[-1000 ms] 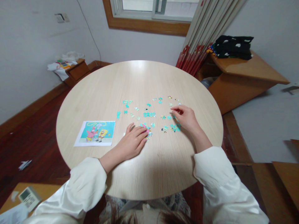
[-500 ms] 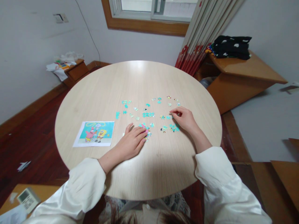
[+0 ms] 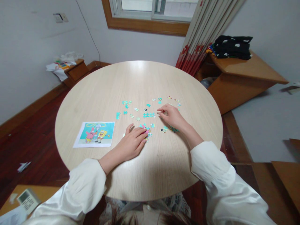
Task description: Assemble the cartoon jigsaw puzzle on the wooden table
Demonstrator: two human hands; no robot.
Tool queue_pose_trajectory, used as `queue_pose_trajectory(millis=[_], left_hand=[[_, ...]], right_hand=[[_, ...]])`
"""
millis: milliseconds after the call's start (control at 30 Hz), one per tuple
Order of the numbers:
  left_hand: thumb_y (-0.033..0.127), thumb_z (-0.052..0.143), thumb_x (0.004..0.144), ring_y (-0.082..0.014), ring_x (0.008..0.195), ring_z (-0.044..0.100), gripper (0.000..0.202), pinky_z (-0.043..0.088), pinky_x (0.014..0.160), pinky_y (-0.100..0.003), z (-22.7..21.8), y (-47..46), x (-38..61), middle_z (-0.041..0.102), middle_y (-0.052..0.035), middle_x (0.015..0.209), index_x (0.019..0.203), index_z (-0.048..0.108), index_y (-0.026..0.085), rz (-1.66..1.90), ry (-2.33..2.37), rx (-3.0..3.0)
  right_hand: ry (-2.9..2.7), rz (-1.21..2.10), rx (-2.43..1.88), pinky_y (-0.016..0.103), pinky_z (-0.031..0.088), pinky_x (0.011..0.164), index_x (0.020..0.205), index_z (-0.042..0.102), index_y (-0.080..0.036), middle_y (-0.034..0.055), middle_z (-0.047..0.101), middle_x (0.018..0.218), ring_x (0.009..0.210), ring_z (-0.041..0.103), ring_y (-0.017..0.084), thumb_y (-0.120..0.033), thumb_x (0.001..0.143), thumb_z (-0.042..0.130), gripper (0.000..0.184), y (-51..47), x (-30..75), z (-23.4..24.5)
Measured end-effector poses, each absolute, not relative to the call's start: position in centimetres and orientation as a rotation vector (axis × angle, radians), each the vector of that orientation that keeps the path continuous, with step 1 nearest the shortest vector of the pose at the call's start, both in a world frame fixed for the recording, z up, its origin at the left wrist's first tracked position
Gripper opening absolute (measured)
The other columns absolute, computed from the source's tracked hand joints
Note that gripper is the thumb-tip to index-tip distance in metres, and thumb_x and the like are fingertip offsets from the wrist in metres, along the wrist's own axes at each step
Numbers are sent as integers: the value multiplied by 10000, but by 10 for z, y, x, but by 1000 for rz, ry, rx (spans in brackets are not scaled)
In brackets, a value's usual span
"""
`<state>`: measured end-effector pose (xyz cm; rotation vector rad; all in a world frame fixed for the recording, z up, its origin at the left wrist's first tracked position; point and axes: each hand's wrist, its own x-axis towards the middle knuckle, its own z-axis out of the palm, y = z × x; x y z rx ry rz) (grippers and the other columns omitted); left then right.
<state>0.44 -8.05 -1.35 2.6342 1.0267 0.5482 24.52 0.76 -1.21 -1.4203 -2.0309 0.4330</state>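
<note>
Left hand (image 3: pixel 132 143) lies loosely spread, fingertips on the pink puzzle cluster (image 3: pixel 147 127); toward twelve o'clock sits a joined turquoise strip (image 3: pixel 149 115), with counter (image 3: pixel 140 78) stretching past it to the far edge. At the strip's three o'clock hovers the right hand (image 3: pixel 172 116), fingertips drawn together, whether on a piece I can't tell.

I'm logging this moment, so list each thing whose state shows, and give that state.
Left grip: open, palm down
Right grip: curled, hold unclear
Pink-and-teal cluster: partly covered
Teal strip: joined, flat
Pale pieces: loose
Printed picture: flat, face up
Curtain: gathered aside
Black cloth: heaped
</note>
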Motion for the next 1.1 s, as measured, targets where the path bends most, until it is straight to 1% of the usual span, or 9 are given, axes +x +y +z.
queue_pose_trajectory(millis=[133,233,367,633,733,867,933,1033,1100], left_hand=[[227,366,995,-263,1201,564,358,223,1120,-603,-12,-81,5,657,-147,1226,1221,634,153,539,1030,2639],[229,370,995,-258,1196,566,350,224,1123,-592,-12,-80,5,658,-140,1224,1212,637,163,537,1032,2639],[232,372,997,-257,1192,568,343,222,1124,-585,-14,-80,5,662,-134,1219,1199,640,164,558,1032,2639],[231,363,999,-259,1188,568,354,227,1117,-594,-15,-80,4,662,-142,1220,1204,639,145,567,1021,2642],[227,367,999,-262,1189,570,351,223,1119,-593,-15,-80,4,661,-142,1222,1203,638,139,583,1024,2637],[231,364,1002,-256,1193,568,348,217,1122,-584,-16,-80,4,660,-135,1229,1203,637,150,577,1026,2639],[231,368,1001,-255,1189,571,346,217,1123,-583,-16,-80,4,661,-135,1226,1202,637,149,573,1026,2641],[230,372,998,-256,1186,571,345,224,1119,-586,-15,-80,4,660,-136,1225,1205,636,149,571,1023,2640],[230,369,999,-259,1186,571,347,229,1115,-591,-14,-80,4,660,-138,1226,1204,636,146,566,1021,2641]], right_hand=[[-2167,446,-1439,375,483,857,919,712,-183,85,665,955,892,615,211,-182,763,717,156,14,229,-10],[-2223,462,-1474,392,485,872,920,710,-182,84,660,956,915,614,222,-188,755,738,168,14,228,-11],[-2192,490,-1512,411,486,893,986,710,-147,119,672,1004,932,624,227,-171,787,704,200,12,231,-14],[-2138,490,-1512,379,515,839,941,715,-148,105,694,967,893,639,209,-157,779,684,164,12,233,-16],[-2148,493,-1507,366,514,836,951,718,-146,109,703,973,899,645,206,-97,791,619,194,10,237,-16],[-2121,471,-1543,367,499,858,958,720,-148,113,718,974,903,651,204,1,782,507,314,7,241,-15],[-2084,438,-1565,373,496,848,955,716,-149,114,717,953,880,648,211,-47,800,542,254,6,240,-14],[-2075,405,-1580,377,494,821,933,711,-142,114,700,904,851,634,223,-168,798,648,152,4,239,-15],[-2097,413,-1560,370,489,821,908,715,-150,104,688,895,849,628,216,-155,795,647,132,3,238,-16]])
